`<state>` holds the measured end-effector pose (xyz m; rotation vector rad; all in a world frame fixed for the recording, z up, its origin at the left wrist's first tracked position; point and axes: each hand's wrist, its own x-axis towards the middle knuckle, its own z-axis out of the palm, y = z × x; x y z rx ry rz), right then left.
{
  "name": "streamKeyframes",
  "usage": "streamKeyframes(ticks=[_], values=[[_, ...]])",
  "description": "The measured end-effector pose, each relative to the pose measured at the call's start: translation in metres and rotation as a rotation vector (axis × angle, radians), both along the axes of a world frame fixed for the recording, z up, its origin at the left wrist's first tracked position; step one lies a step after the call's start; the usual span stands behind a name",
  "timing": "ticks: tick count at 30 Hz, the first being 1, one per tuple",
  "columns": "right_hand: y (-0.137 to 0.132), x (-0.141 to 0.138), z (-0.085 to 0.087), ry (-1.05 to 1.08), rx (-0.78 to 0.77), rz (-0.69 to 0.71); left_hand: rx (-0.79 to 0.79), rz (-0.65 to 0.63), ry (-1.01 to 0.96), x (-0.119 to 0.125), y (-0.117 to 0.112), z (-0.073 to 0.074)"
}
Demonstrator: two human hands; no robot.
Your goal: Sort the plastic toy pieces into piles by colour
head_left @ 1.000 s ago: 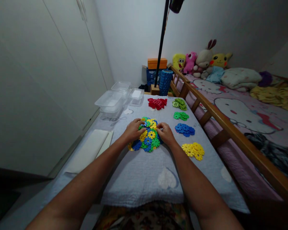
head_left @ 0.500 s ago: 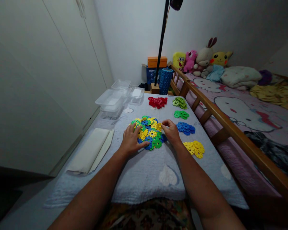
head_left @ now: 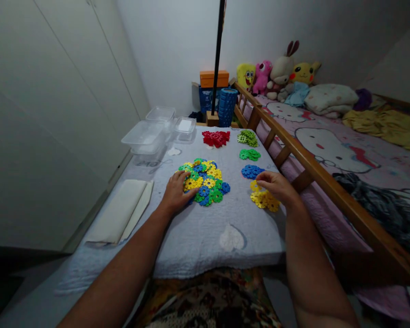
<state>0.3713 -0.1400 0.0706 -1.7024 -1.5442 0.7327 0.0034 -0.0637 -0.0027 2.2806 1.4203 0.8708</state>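
A mixed heap of yellow, blue and green flower-shaped plastic discs lies mid-table on a pale quilted cloth. My left hand rests flat on the heap's left edge, fingers spread. My right hand hovers over the sorted yellow pile, fingers curled together; anything they pinch is hidden. Sorted piles run up the right side: blue, green, light green and red.
Clear plastic containers stand at the back left, a folded white cloth at the left. A black pole rises behind the table. A wooden bed rail runs along the right, with plush toys on the bed.
My right hand has left the mixed heap and moved right to the yellow pile. My left hand stays on the heap's left edge. The view has shifted slightly.
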Motion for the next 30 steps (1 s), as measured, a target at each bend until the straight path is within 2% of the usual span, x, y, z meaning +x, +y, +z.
streamKeyframes(ticks=[4, 8, 13, 18, 20, 22, 27, 30], values=[[-0.022, 0.012, -0.003, -0.055, -0.074, 0.025, 0.012, 0.036, -0.062, -0.004, 0.003, 0.006], [-0.034, 0.014, -0.013, -0.148, -0.069, 0.046, 0.022, 0.059, -0.071, -0.006, 0.002, 0.008], [-0.036, 0.020, -0.027, -0.348, -0.012, -0.041, 0.023, 0.058, -0.062, -0.005, 0.001, 0.009], [-0.030, 0.018, -0.033, -0.571, -0.012, -0.160, 0.016, 0.055, -0.070, -0.005, 0.003, 0.008], [-0.025, 0.008, -0.034, -0.604, 0.009, -0.199, 0.007, 0.059, -0.072, -0.005, 0.003, 0.008], [-0.018, -0.008, -0.034, -0.602, 0.046, -0.175, -0.003, 0.063, -0.071, -0.005, 0.003, 0.008], [0.006, -0.065, -0.037, -0.559, 0.062, 0.069, -0.012, 0.061, -0.068, -0.005, 0.002, 0.009], [0.016, -0.092, -0.043, -0.535, 0.069, 0.098, -0.005, 0.050, -0.066, -0.005, 0.002, 0.010]])
